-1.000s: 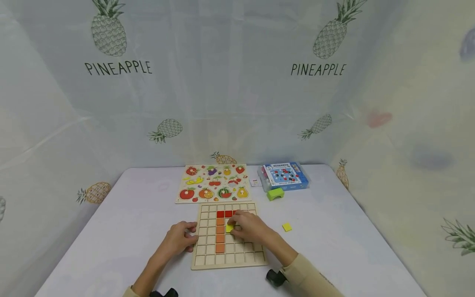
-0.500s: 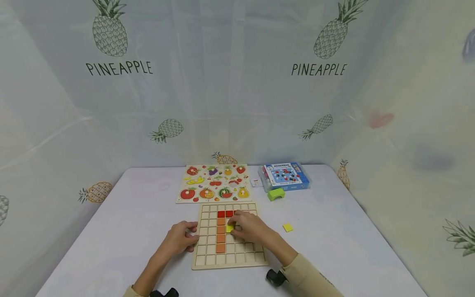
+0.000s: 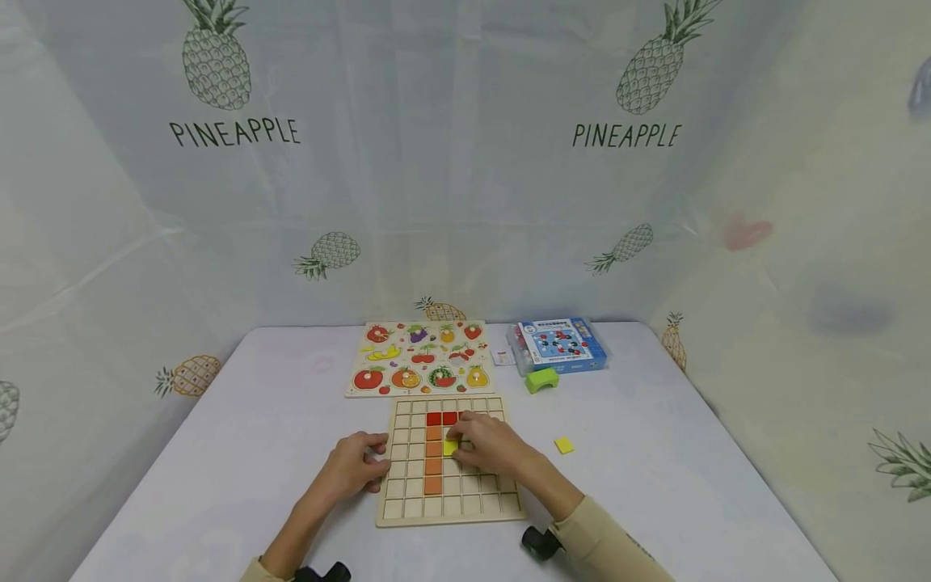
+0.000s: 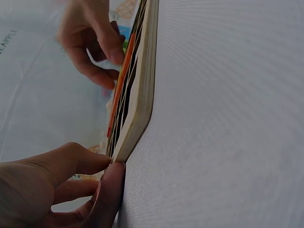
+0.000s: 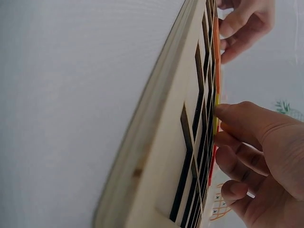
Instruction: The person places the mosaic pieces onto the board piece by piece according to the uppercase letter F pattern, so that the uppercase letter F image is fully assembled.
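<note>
A wooden grid board [image 3: 407, 509] lies on the table. In it sit a column of several orange tiles [image 3: 433, 466] and a row of red tiles [image 3: 442, 419] above them, partly covered by my right hand. The fingers of my left hand [image 3: 351, 466] hold the board's left edge; the left wrist view shows thumb and finger against its rim. My right hand [image 3: 489, 444] pinches a yellow tile [image 3: 450, 448] between thumb and fingertips, right of the orange column. That tile appears flat in its square in the right wrist view [image 5: 216, 114].
Another yellow tile [image 3: 563, 445] lies on the table right of the board. Behind the board is a fruit peg puzzle [image 3: 378, 364]. A green arch block [image 3: 541, 381] and a blue-labelled box [image 3: 558, 346] stand at the back right, beside a small card [image 3: 502, 357].
</note>
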Demonstrator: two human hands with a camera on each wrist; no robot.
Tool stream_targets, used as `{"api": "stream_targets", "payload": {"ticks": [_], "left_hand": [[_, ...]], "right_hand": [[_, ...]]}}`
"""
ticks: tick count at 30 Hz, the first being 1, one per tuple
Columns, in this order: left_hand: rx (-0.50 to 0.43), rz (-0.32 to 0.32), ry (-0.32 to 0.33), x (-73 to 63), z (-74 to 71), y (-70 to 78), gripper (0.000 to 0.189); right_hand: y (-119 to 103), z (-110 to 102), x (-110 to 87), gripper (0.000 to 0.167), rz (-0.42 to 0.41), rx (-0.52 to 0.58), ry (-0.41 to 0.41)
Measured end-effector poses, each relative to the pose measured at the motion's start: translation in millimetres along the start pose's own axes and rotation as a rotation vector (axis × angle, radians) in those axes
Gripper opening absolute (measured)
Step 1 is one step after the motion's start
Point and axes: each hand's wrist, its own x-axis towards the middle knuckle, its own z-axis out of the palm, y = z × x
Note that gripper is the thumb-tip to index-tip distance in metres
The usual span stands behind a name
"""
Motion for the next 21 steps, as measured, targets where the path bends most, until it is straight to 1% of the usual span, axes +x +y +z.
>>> {"api": "stream_targets", "payload": {"ticks": [4, 8, 13, 21], "left_hand": [[0.004, -0.007, 0.001, 0.3, -0.1, 0.5, 0.049], [0.005, -0.004, 0.0, 0.3, 0.2, 0.4, 0.049], [0.008, -0.002, 0.002, 0.0, 0.4, 0.9, 0.049], [0.012, -0.017, 0.01, 0.3, 0.4, 1.4, 0.049]], "right_hand": [[1, -4, -2.4, 0.026, 0.001, -0.001, 0.004], [7, -11, -10.1, 0.028, 0.025, 0.004, 0.002], [25, -22, -27.5, 0.032, 0.101, -0.006, 0.008], [60, -35, -65.1, 0.034, 0.267, -0.018, 0.083]]}}
